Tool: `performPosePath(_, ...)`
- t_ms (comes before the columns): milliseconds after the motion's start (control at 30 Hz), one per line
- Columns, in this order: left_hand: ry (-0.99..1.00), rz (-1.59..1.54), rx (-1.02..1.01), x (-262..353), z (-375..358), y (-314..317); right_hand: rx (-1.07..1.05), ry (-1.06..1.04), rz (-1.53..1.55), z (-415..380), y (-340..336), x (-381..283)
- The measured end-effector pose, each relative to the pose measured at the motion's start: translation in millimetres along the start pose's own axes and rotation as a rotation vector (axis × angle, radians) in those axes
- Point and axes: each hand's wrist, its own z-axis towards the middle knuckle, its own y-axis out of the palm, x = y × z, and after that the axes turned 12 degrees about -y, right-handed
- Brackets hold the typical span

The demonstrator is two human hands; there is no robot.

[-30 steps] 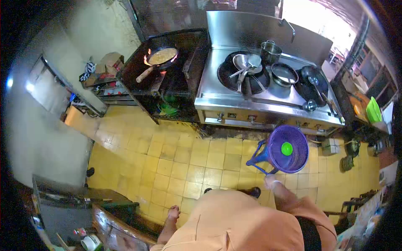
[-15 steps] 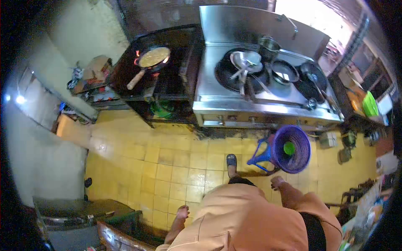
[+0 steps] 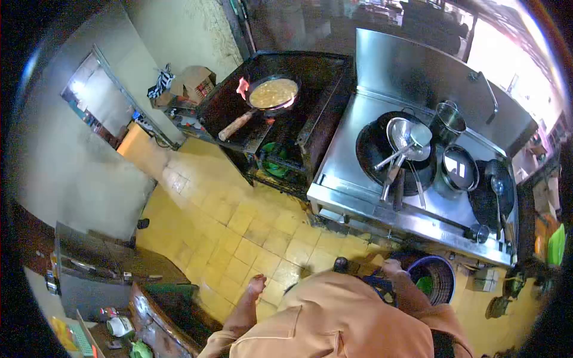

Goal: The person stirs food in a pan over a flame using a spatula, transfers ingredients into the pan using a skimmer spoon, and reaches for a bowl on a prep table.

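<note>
the frying pan (image 3: 271, 94) sits on the stove (image 3: 239, 101), left of the steel range (image 3: 358, 173), which bears a wok (image 3: 397, 152) holding ladles (image 3: 400, 149). a basket (image 3: 439, 277) stands on the floor below the range, just beside the right hand (image 3: 393, 267).

Purple slatted basket (image 3: 439, 275) on a blue stool (image 3: 382, 285), upright on the yellow tiled floor, a green item inside, possibly a bowl (image 3: 424, 284).

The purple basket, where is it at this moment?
In the head view the purple basket sits low on the right, on the yellow floor below the steel stove's front edge, next to the person's right hand.
</note>
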Motion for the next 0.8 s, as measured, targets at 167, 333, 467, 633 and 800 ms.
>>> performPosePath(167,0.071,-0.120,-0.001,20,6,26,-0.035,-0.471,-0.419,31,-46,3)
performPosePath(333,0.540,0.717,-0.038,-43,58,-4,-0.333,-0.374,-0.640,42,-25,35)
performPosePath(467,0.460,0.764,-0.060,-77,38,-19,-0.453,-0.119,-0.541,3,-25,-40)
performPosePath(633,0.542,0.867,-0.027,-74,38,-18,-0.523,-0.069,-0.375,-8,-6,-9)
performPosePath(800,0.770,1.180,0.146,-51,47,-8,-0.437,0.024,-0.171,11,-22,17)
